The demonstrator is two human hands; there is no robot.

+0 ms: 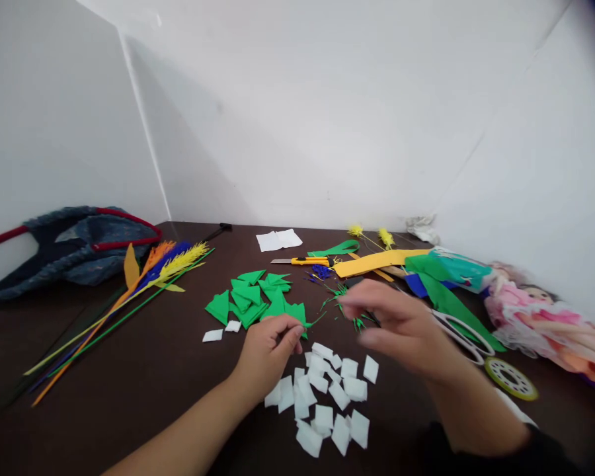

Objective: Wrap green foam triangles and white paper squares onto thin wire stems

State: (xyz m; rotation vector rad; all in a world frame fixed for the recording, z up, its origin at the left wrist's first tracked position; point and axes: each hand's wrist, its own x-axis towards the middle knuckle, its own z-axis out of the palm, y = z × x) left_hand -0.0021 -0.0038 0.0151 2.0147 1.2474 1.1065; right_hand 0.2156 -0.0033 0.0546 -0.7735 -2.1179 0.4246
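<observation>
My left hand [270, 350] is closed in a pinch beside a pile of folded green paper pieces [248, 294]. A thin green strand [317, 319] shows just past its fingertips; whether the fingers hold it I cannot tell. My right hand [396, 327] is raised to the right, slightly blurred, thumb and forefinger apart with nothing seen between them. Small folded white paper pieces [340, 395] lie scattered between and below the hands. Two more white pieces [223, 332] rest left of my left hand. Green paper scraps [359, 324] lie behind my right fingertips.
Behind lie a yellow utility knife [312, 261], a white sheet [279, 239] and yellow paper strips [371, 262]. At right are white-handled scissors [469, 337], a tape roll [510, 378] and dolls [540, 304]. Long-stemmed paper stalks [129, 304] and a red-framed denim item [89, 241] occupy the left.
</observation>
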